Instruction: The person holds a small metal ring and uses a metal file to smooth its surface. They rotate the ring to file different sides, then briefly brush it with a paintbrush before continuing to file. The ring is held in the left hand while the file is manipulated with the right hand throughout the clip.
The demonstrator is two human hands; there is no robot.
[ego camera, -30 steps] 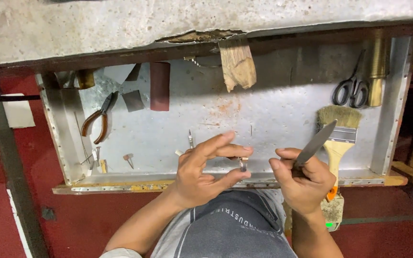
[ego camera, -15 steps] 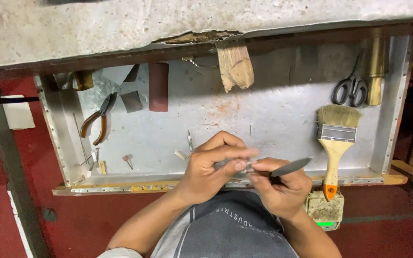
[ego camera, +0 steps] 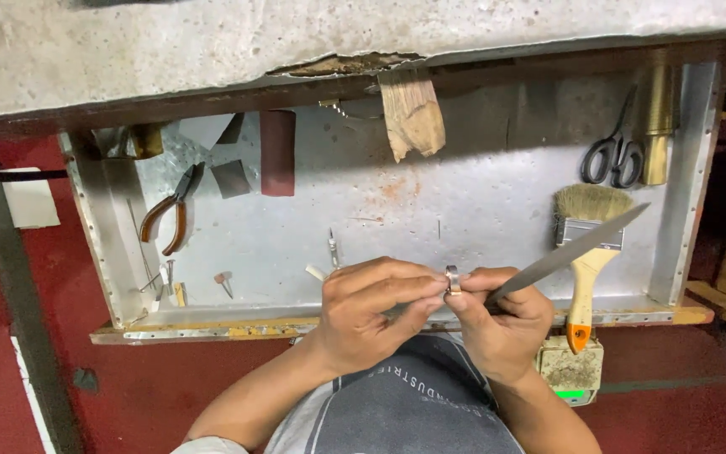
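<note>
My left hand (ego camera: 376, 315) pinches a small metal ring (ego camera: 453, 280) between thumb and fingers, just above the front edge of an open metal-lined drawer (ego camera: 464, 202). My right hand (ego camera: 502, 315) meets it from the right and grips a long flat metal file (ego camera: 577, 250), whose blade slants up to the right over a paintbrush (ego camera: 588, 252). The fingertips of both hands touch around the ring.
In the drawer lie orange-handled pliers (ego camera: 174, 210) at left, a dark red cylinder (ego camera: 277, 151), a wooden peg (ego camera: 412, 113) under the bench edge, black scissors (ego camera: 611, 155) and a brass tube (ego camera: 655, 126) at right, plus small bits near the front left.
My hands came together from apart; the ring is now pinched between them and the file's blade has tilted back up to the right over the paintbrush.
</note>
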